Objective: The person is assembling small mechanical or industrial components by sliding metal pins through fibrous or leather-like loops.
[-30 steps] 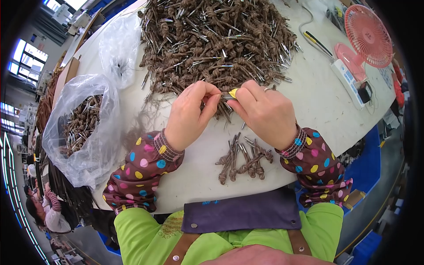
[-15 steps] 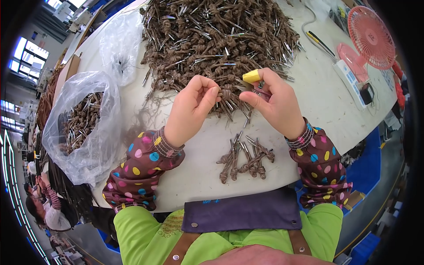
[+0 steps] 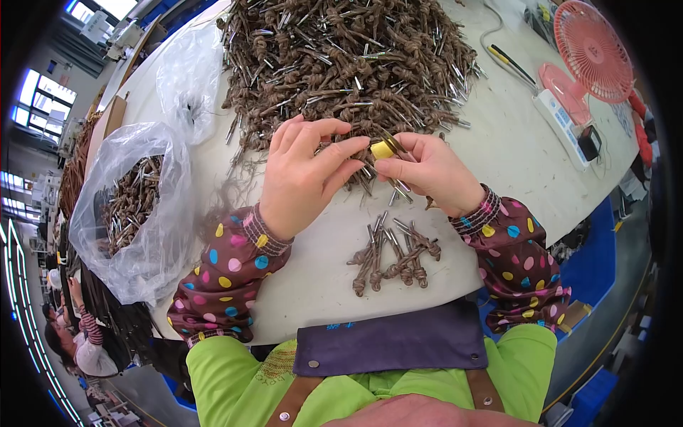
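Note:
My left hand is over the near edge of a big heap of knotted brown cords with metal tips. Its fingers are apart, the index fingertip close to a yellow wrap at my right fingertips. Closed in my right hand is what looks like a pair of thread snips, dark and metallic, partly covered by the fingers. Brown cord shows under the right palm; whether the hand holds it I cannot tell. A small group of knotted cords lies on the white table nearer to me.
On the left stands an open clear plastic bag of similar cords, with more clear plastic behind it. A pink fan, a white power strip and a yellow-black tool are at the right. Another person is far left.
My left hand has gone from a pinch to spread fingers. The right hand has lowered and turned inward, bringing the snips and yellow wrap toward the left fingers.

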{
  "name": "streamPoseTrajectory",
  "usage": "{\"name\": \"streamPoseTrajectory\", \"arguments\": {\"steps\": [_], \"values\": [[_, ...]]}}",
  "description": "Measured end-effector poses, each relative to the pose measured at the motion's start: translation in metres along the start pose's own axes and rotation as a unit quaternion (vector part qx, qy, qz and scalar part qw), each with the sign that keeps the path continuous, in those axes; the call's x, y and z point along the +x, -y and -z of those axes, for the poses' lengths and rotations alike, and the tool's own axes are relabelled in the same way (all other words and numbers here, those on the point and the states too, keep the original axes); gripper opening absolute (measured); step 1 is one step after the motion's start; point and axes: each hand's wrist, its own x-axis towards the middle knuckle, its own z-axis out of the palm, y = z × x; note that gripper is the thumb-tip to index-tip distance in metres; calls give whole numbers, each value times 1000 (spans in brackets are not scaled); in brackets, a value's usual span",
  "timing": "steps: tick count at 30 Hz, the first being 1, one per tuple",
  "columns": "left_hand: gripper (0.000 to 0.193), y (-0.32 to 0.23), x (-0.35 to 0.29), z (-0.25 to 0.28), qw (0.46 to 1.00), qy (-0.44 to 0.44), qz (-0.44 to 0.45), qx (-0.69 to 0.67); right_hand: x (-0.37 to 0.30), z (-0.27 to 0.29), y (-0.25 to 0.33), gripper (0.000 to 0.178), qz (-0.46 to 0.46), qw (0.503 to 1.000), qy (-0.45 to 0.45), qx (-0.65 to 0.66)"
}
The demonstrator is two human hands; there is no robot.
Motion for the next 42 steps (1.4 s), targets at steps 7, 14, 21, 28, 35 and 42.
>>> {"name": "streamPoseTrajectory", "arguments": {"steps": [7,14,21,28,35,42], "values": [[28,1,-3,-4,995,-21,-61,71,-2,-3,-4,25,-32,997,9,65],[20,-3,-2,-8,1000,-2,-20,-5,-2,-7,-10,29,-38,994,7,102],[19,-3,-6,-11,982,45,95,-158,4,-3,-27,33,177,973,-50,-139],[24,-8,-6,-7,981,34,71,-177,6,3,-16,47,184,982,-19,-34],[30,-4,-7,-8,989,29,26,-141,-4,-6,-9,43,225,948,-68,-217],[22,-10,-7,-6,980,51,95,-166,-9,-12,-17,42,289,888,-145,-328]]}}
